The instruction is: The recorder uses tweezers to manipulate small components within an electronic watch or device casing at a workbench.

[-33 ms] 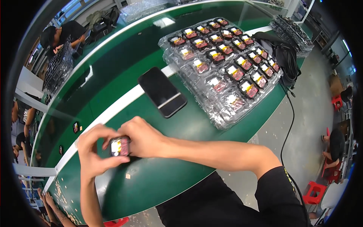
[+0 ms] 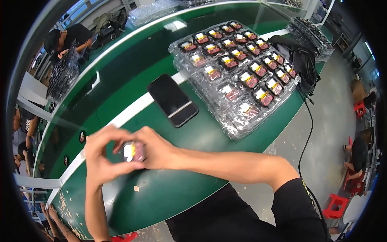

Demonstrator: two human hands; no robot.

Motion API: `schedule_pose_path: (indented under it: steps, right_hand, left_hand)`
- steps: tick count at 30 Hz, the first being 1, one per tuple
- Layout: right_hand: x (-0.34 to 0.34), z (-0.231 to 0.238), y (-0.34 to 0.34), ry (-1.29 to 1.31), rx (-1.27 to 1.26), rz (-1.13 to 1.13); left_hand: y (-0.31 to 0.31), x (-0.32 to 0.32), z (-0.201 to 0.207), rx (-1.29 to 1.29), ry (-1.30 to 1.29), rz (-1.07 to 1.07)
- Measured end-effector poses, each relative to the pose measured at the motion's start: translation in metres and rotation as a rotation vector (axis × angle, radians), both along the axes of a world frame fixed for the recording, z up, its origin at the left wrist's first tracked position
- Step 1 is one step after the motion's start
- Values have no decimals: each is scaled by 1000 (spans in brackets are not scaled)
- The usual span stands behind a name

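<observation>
Black labelled case (image 2: pixel 134 152) sits between both hands over green table (image 2: pixel 189 181). Left hand (image 2: pixel 96 167) fingers grasp it; right hand (image 2: pixel 158 150) touches it, finger grip hidden, can't tell. Phone (image 2: pixel 172 101) beyond, near clear tray (image 2: pixel 236 128).

1 held pack (image 2: pixel 134 152) | 1 phone (image 2: pixel 171 97) | perhaps 25 tray packs (image 2: pixel 263 97)

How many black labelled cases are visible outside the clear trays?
3: one case in the left hand; a second case and third case beyond the white rail, picture left. Others may be hidden.
</observation>
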State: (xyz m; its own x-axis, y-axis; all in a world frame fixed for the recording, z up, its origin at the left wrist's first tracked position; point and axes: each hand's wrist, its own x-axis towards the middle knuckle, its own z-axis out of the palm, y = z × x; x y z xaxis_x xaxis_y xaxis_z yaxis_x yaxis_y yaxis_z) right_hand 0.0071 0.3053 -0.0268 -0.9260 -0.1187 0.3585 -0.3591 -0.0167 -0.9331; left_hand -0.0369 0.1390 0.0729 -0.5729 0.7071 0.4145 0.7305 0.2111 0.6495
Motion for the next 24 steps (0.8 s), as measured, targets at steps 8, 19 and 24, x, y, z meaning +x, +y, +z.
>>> schedule_pose_path:
  steps: [8, 19, 24]
  right_hand:
    - [3, 10, -4, 94, 255, 31]
    - [7, 14, 3, 58, 297, 56]
    - [4, 13, 0, 75, 315, 76]
  left_hand:
    - [165, -74, 49, -99, 125, -187]
    - [188, -99, 18, -96, 263, -127]
    - [185, -98, 0, -234, 59, 9]
